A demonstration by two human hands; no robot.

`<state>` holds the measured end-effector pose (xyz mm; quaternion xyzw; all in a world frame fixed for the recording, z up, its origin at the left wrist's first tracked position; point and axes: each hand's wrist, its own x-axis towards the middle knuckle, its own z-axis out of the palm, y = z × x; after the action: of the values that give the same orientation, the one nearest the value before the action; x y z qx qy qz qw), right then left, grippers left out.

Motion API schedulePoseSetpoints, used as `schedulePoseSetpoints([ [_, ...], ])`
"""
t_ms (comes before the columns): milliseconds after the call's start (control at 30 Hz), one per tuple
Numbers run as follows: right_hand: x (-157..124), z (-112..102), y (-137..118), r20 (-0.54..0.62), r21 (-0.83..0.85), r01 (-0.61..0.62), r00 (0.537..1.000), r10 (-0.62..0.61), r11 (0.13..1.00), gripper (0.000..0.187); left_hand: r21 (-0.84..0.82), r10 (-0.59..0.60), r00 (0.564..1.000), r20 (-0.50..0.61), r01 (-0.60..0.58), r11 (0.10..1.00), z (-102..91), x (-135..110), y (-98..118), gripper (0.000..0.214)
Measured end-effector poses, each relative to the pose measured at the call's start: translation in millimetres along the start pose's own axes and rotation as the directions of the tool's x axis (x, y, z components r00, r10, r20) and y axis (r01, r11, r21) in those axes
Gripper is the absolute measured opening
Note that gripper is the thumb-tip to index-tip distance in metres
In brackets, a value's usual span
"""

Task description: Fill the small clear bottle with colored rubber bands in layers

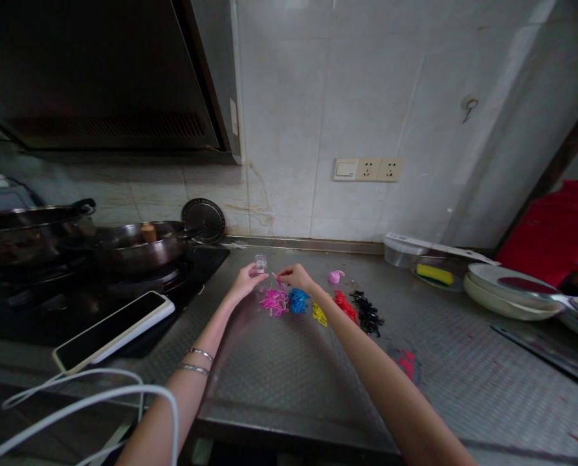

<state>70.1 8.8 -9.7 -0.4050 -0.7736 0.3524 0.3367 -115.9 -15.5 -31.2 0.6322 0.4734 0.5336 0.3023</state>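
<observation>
My left hand [248, 283] is closed around a small clear jar [260, 262], held upright above the steel counter [269, 369]. Just right of it, my right hand [296, 277] pinches a small pink piece [276, 278] between thumb and fingertips. Below the hands lies a pile of small pink pieces [274, 302], with a blue pile [298, 301] beside it. Further right come yellow pieces [319, 314], partly behind my right forearm, then red pieces [345, 307] and black pieces [367, 314]. Their exact kind is too small to tell.
A small pink object [336, 277] stands behind the piles. On the left are a phone [111, 330] with white cables, a pan [140, 246] and a pot [31, 233] on the stove. To the right are a yellow sponge [435, 274], stacked bowls [507, 298] and a knife [541, 353].
</observation>
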Motion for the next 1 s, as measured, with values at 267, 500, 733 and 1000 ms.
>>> schedulePoseSetpoints([
  [267,12,-5,-21,-0.198,0.316,0.036,0.98,0.029,0.948,0.025,-0.047,0.008,1.0,0.015,-0.008,0.999,0.5,1,1,0.037],
  [500,34,-1,-59,-0.256,0.364,0.145,0.965,-0.051,0.92,0.03,-0.062,0.016,1.0,0.015,-0.015,0.998,0.8,1,1,0.036],
  [733,52,20,-56,-0.245,0.297,0.232,0.956,-0.161,0.926,0.018,-0.07,0.019,1.0,0.004,-0.019,0.997,1.9,1,4,0.034],
  [1000,55,20,-46,-0.243,0.156,0.271,0.943,-0.229,0.95,0.014,-0.034,0.007,1.0,-0.013,-0.008,0.999,1.8,3,1,0.035],
])
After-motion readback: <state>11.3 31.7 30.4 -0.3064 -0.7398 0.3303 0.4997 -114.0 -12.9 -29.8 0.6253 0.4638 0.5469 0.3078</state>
